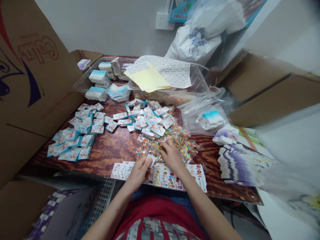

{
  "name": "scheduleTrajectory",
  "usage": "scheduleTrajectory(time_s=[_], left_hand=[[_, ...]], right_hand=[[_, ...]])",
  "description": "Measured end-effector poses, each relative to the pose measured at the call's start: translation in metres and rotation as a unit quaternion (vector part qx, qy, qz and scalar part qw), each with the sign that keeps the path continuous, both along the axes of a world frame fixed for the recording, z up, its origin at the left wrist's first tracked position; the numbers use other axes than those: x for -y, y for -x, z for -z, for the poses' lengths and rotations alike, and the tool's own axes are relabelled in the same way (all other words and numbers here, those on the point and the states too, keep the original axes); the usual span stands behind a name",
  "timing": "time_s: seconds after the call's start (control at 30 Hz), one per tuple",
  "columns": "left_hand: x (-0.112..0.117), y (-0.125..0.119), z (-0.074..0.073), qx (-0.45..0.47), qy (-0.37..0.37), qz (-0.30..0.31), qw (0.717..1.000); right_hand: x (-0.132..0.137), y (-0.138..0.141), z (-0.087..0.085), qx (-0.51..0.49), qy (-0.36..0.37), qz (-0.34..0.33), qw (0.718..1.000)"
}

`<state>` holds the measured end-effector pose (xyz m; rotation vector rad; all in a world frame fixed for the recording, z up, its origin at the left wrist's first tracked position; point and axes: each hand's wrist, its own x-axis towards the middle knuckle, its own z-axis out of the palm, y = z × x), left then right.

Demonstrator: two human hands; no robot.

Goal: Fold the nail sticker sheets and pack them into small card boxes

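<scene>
My left hand (140,171) is closed round a small white packet (150,160), held just above the sticker sheets (163,175) at the table's near edge. My right hand (172,156) rests knuckles-up on a heap of tiny colourful bagged pieces (186,141), its fingers curled and pinching into the heap; what they hold is hidden. A scatter of small blue-and-white packets (147,118) lies just beyond the heap. Another group of the same packets (72,143) lies spread at the left of the wooden table (117,146).
Clear plastic trays (98,81) with bundled packets and a yellow sheet (147,80) stand at the back. A large cardboard box (32,73) walls the left; more boxes (270,90) sit right. Purple-and-white card stacks (240,163) and a plastic bag (207,116) lie at right.
</scene>
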<state>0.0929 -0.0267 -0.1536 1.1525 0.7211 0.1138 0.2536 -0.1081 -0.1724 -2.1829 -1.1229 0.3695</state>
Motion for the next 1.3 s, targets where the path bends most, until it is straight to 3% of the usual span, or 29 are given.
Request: scheduleTrajectory(time_s=[0.17,0.3,0.37,0.47,0.53,0.67,0.83,0.93,1.0,1.07,1.13,1.23,1.3], left_hand=[[-0.004,0.007,0.006,-0.016,-0.016,0.017,1.000],[-0.006,0.008,0.007,-0.024,-0.021,0.037,0.999],[-0.005,0.006,0.007,-0.019,-0.034,0.060,0.997],[-0.004,0.001,0.007,-0.004,-0.061,0.097,0.993],[-0.004,-0.001,0.007,-0.004,-0.103,0.108,0.989],[-0.004,0.000,0.005,-0.026,-0.215,0.125,0.968],[-0.006,0.006,-0.007,-0.029,-0.266,0.194,0.944],[-0.022,0.006,-0.019,0.012,-0.257,0.220,0.941],[-0.041,-0.001,-0.026,0.030,-0.285,0.179,0.941],[-0.062,-0.014,-0.028,0.022,-0.382,0.096,0.919],[-0.081,-0.032,-0.024,0.003,-0.511,0.036,0.859],[-0.096,-0.054,-0.012,-0.023,-0.626,0.049,0.778],[-0.097,-0.058,-0.008,-0.031,-0.645,0.058,0.761]], right_hand=[[0.004,-0.013,0.005,-0.167,-0.112,0.058,0.978],[0.016,-0.018,-0.012,-0.217,-0.139,0.065,0.964],[0.019,-0.010,-0.029,-0.225,-0.133,0.004,0.965],[0.018,0.010,-0.051,-0.219,-0.068,-0.154,0.961],[0.015,0.022,-0.055,-0.192,-0.026,-0.185,0.964],[0.011,0.031,-0.043,-0.185,0.006,-0.100,0.978],[0.015,0.021,-0.033,-0.259,-0.005,-0.133,0.957],[0.023,0.011,-0.033,-0.308,-0.053,-0.115,0.943],[0.028,0.005,-0.033,-0.351,-0.073,-0.070,0.931],[0.031,0.003,-0.033,-0.388,-0.085,-0.035,0.917],[0.030,0.005,-0.033,-0.412,-0.095,-0.027,0.906],[0.026,0.015,-0.037,-0.424,-0.089,-0.041,0.900],[0.027,0.018,-0.039,-0.419,-0.090,-0.040,0.903]])
